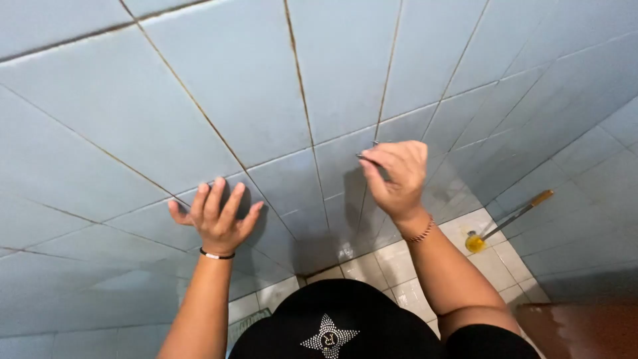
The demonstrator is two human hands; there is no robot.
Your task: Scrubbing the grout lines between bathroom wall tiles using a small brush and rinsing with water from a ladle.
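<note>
So we've got our right hand [397, 178] pinching a thin scraper [369, 159] pointing left into the grout line [384, 93], while our left hand [216, 216] rests spread flat on the wall [166, 133].

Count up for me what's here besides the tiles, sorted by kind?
Hands: 2, left hand flat on the blue wall, right hand pinching a thin dark tool
Wristbands: 2
Long-handled brush with yellow head: 1
Thin tool: 1
Total: 6
</note>
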